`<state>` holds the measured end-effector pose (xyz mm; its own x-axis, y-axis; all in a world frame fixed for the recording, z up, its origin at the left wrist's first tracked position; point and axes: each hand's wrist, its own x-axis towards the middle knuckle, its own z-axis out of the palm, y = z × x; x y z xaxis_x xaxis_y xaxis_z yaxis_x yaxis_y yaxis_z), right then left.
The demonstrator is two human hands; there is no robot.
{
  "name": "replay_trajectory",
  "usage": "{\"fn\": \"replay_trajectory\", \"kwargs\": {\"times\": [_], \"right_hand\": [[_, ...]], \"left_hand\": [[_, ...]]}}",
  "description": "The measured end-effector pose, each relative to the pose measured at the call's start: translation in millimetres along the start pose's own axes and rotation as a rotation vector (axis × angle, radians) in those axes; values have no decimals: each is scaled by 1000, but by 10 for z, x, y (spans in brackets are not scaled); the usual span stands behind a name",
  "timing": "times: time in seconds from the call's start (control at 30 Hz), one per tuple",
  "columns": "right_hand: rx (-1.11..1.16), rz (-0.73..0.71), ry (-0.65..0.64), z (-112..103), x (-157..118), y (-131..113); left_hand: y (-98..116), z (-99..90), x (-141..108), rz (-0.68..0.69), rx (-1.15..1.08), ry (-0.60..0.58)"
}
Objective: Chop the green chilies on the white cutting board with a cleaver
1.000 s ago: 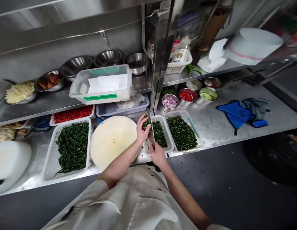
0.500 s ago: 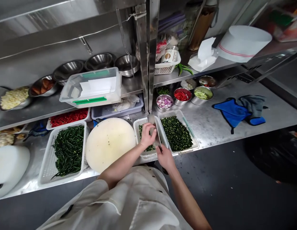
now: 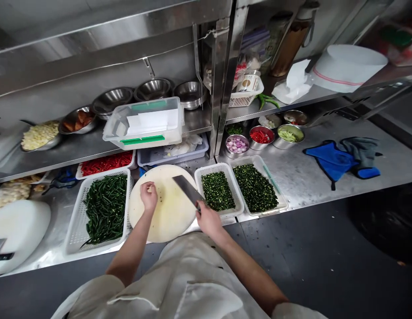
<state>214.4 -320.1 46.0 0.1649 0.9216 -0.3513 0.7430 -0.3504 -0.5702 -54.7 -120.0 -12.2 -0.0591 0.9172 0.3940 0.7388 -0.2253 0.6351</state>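
Over the round board point(image 3: 171, 221), left fingers point(image 3: 147, 185) curl together, right fingers point(image 3: 203, 208) clamp the cleaver point(image 3: 187, 190).

Left hand point(image 3: 148, 196) curled, right hand point(image 3: 209, 218) clenched, forearms point(image 3: 248, 266) stretched forward

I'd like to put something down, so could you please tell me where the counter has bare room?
Bare steel lies between the plastic tub of chopped green chillies and the blue cloth, in front of the small metal bowls. Leftward is crowded: two white baskets flank the cutting board, with the left hand and the knife in the right hand over it.
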Motion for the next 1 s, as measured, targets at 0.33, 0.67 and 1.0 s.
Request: {"fn": "replay_trajectory", "kwargs": {"times": [0.33, 0.67, 1.0], "right_hand": [[649, 48, 220, 679, -340, 213], [1441, 768, 605, 473, -168, 627], [1370, 696, 764, 26, -467, 637]], "left_hand": [[-734, -273, -125, 51, 280, -161], [-630, -328, -106, -25, 210, -245], [-588, -313, -129, -65, 173, -281]]}}
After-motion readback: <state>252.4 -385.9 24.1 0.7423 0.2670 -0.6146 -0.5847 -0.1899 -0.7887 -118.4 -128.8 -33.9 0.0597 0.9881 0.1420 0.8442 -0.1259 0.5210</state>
